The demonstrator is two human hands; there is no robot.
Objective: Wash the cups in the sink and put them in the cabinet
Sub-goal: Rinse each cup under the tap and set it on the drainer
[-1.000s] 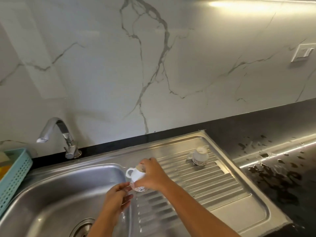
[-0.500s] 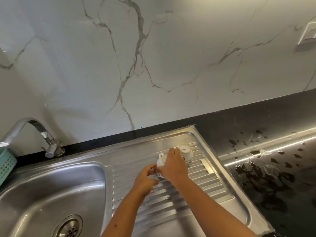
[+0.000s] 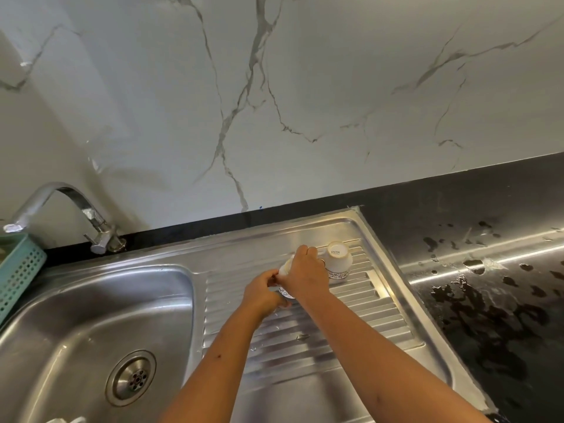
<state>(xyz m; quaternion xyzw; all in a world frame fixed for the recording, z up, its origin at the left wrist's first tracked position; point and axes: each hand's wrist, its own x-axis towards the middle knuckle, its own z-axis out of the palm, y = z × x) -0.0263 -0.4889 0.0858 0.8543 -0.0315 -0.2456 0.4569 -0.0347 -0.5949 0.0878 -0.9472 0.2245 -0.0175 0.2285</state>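
Here, above the ribbed steel drainboard [image 3: 351, 315], the left hand [image 3: 262, 293] and right hand [image 3: 305, 276] both curl round a small glossy white cup [image 3: 287, 268]. Just beyond, a rounded upturned cup [image 3: 338, 262] with a patterned band stands on the drainboard's far ridges.

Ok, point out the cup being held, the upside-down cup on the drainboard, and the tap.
held cup [image 3: 287, 268]: head view, on its exposed white side.
upside-down cup [image 3: 338, 265]: head view, on its side wall.
tap [image 3: 58, 188]: head view, on top of the curved spout.
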